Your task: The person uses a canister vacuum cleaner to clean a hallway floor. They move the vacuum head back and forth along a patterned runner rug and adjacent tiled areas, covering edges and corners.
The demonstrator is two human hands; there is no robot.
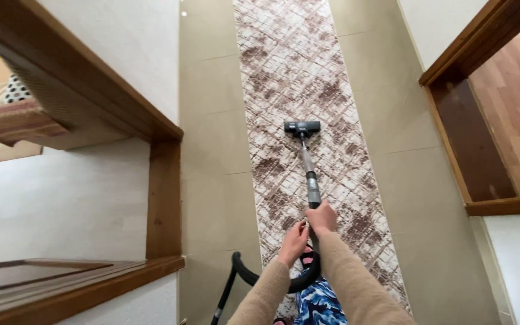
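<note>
A vacuum cleaner wand (310,176), grey and black, stretches forward from me along a long brown-and-cream patterned runner rug (296,66). Its black floor head (302,127) rests flat on the rug ahead. My right hand (322,218) grips the wand's upper end. My left hand (294,241) sits just below it, on the handle where the black hose (254,277) joins. The hose curves down to my left. Both sleeves are tan knit.
Beige floor tiles (218,150) flank the rug in a narrow hallway. A wooden door frame (165,198) and white wall stand on the left. Another wooden frame (452,138) opens onto a wood-floored room at the right.
</note>
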